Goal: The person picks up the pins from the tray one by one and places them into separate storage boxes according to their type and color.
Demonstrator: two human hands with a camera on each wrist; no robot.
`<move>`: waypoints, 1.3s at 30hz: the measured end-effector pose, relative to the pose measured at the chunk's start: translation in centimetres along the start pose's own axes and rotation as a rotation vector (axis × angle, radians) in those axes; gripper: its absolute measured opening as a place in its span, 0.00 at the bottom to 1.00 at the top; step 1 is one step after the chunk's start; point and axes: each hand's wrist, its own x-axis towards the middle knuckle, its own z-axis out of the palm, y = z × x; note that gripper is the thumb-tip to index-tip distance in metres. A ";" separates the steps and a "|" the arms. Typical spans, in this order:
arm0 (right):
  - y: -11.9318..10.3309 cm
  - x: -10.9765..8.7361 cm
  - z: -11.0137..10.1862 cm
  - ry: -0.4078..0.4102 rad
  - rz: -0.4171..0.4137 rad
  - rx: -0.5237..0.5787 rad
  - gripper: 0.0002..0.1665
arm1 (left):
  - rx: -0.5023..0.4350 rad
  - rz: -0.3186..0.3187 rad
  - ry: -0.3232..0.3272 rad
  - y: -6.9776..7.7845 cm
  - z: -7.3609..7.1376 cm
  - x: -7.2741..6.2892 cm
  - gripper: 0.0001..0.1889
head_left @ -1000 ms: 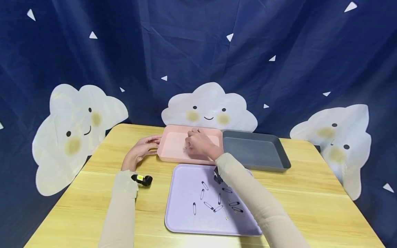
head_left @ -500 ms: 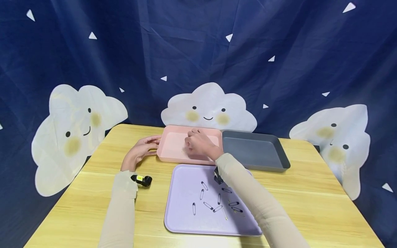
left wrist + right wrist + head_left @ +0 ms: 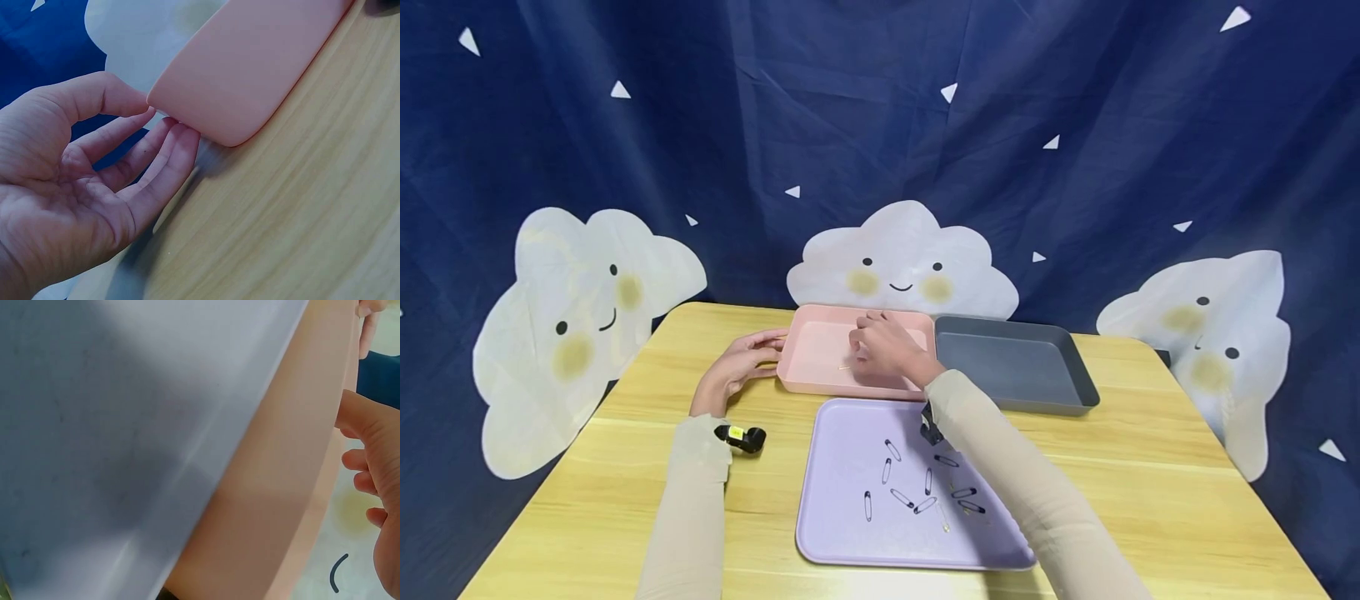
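My right hand (image 3: 883,343) is over the pink tray (image 3: 820,310), its fingers loosely bent and nothing seen between them. Just left of its fingertips a small gold pin (image 3: 844,367) lies on the tray floor. Part of the fingers is hidden behind the tray wall in the right wrist view. At the tray's left end, my left hand (image 3: 81,169) touches the outer wall and rim with its fingertips and thumb. Nearer me, a lilac tray (image 3: 842,542) carries several black safety pins (image 3: 902,498) and a few gold ones (image 3: 943,518).
A dark grey tray (image 3: 1011,367) stands against the pink tray's right end. All three trays rest on a wooden table (image 3: 1150,467). Behind the table hangs a blue curtain (image 3: 865,108) printed with clouds. My right forearm (image 3: 1022,475) crosses the lilac tray's right side.
The gold pin has come into view on the pink tray's floor as my right fingers loosen and draw slightly away from it. My left hand stays at the tray's end.
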 end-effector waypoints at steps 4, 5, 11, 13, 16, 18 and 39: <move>0.3 -0.3 -0.4 -0.007 0.016 0.029 0.10 | 0.003 0.001 -0.001 -0.1 -0.1 0.0 0.31; 0.4 -0.3 -0.4 -0.002 0.011 0.029 0.10 | 0.004 0.002 -0.001 -0.1 -0.1 0.0 0.31; 1.1 -1.1 -0.7 0.041 -0.028 0.019 0.10 | 0.010 0.005 -0.008 0.0 0.0 -0.1 0.31; 1.2 -1.5 -0.9 0.057 -0.037 0.024 0.10 | 0.009 0.003 -0.004 0.1 0.0 -0.2 0.31; 1.5 -2.1 -1.3 0.084 -0.056 0.001 0.09 | 0.012 -0.001 -0.007 0.1 -0.1 -0.2 0.31; 1.6 -2.5 -1.6 0.099 -0.067 -0.033 0.09 | 0.009 -0.005 -0.002 0.1 -0.1 -0.2 0.31; 2.7 -8.2 -4.3 0.224 -0.236 0.049 0.09 | 0.017 -0.013 0.001 0.0 -0.3 -0.1 0.31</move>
